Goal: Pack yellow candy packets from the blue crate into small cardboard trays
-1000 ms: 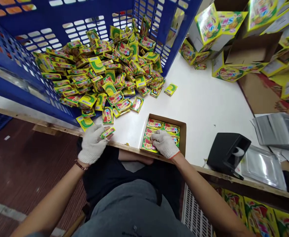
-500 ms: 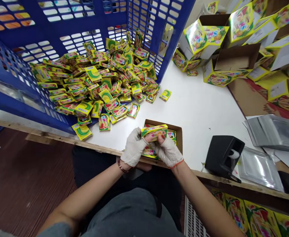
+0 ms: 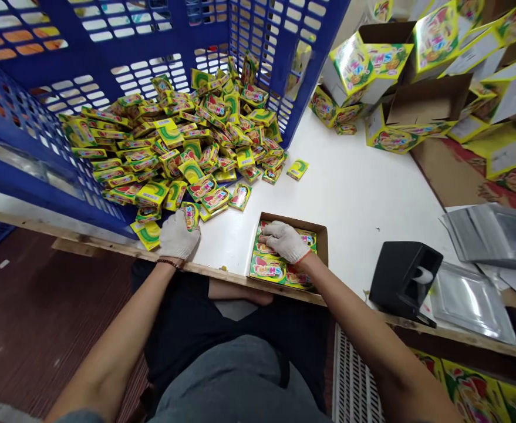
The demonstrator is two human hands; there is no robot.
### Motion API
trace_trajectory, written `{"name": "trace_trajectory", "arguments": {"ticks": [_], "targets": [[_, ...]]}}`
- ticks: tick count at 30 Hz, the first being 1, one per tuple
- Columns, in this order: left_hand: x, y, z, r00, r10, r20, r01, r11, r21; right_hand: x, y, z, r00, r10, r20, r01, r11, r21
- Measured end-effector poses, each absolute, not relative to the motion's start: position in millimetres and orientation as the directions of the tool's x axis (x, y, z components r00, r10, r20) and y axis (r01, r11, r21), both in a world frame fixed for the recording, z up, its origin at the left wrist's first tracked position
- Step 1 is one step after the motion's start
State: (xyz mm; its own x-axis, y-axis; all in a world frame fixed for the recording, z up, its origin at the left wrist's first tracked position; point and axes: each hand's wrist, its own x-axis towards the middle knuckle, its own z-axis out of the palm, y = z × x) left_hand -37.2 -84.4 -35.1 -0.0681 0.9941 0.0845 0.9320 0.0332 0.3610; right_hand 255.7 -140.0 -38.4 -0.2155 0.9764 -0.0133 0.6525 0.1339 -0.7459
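Note:
My left hand (image 3: pixel 179 236), in a white fingerless glove, is at the table's front edge with its fingers closed about a small yellow candy box (image 3: pixel 191 215) at the edge of the heap. My gloved right hand (image 3: pixel 284 241) lies inside an open cardboard carton (image 3: pixel 323 244), its fingers extended over the boxes there. Flat yellow-green boxes (image 3: pixel 267 268) with colourful lettering fill the carton's visible floor. The part beneath my right palm is hidden.
A blue plastic crate (image 3: pixel 152 44) on its side spills a heap of small yellow boxes (image 3: pixel 205 138) onto the white table (image 3: pixel 350 194). One loose box (image 3: pixel 297 169) lies apart. A black tape dispenser (image 3: pixel 401 282), clear plastic lids (image 3: pixel 469 299) and open display cartons (image 3: pixel 420 111) occupy the right side.
The small box held in both hands is now out of them. My left hand has moved left to the heap; my right hand has lowered into the carton, where the boxes now show more fully.

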Motion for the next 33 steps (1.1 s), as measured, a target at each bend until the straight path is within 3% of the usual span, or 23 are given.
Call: {"name": "trace_trajectory", "arguments": {"ticks": [5,7,11,14,20,25,28,31,33], "targets": [[-15.0,-109.7,-35.1,0.015,0.994,0.104,0.642,-0.089,0.761,244.2,-141.6,-55.5,-0.191,0.979,0.066,0.738,0.188,-0.648],[1.0,-120.3,-27.2,0.133,0.976,0.172,0.562,-0.217,0.798,248.6,-142.1,-47.9,-0.204,0.978,0.037,0.704,0.173,-0.689],[37.7,-130.8,-4.9,0.471,0.807,0.357,0.545,-0.585,0.601,261.2,-148.8,-12.3,-0.070,0.989,0.127,0.522,0.145,-0.841],[61.6,-127.5,5.2,0.646,0.642,0.413,0.456,-0.758,0.465,270.0,-156.8,9.6,0.013,0.986,0.169,0.482,0.142,-0.865],[76.3,-111.8,-3.0,0.525,0.738,0.425,0.578,-0.675,0.458,278.1,-158.9,-14.5,0.345,0.934,0.091,0.551,-0.123,-0.826],[83.5,-117.4,-0.8,0.803,0.573,0.164,0.531,-0.813,0.237,267.1,-151.9,-39.8,0.274,0.951,0.144,0.651,-0.073,-0.755],[93.1,-126.2,5.5,0.815,0.578,0.047,0.569,-0.813,0.123,263.7,-156.2,-42.6,0.212,0.963,0.168,0.775,-0.060,-0.630],[96.6,-132.0,3.3,0.795,0.605,0.036,0.598,-0.793,0.119,260.6,-169.3,-48.3,0.178,0.973,0.149,0.820,-0.063,-0.569],[92.6,-131.3,-5.0,0.802,0.591,0.087,0.568,-0.800,0.196,256.3,-180.6,-56.0,0.153,0.981,0.120,0.822,-0.059,-0.566]]}}
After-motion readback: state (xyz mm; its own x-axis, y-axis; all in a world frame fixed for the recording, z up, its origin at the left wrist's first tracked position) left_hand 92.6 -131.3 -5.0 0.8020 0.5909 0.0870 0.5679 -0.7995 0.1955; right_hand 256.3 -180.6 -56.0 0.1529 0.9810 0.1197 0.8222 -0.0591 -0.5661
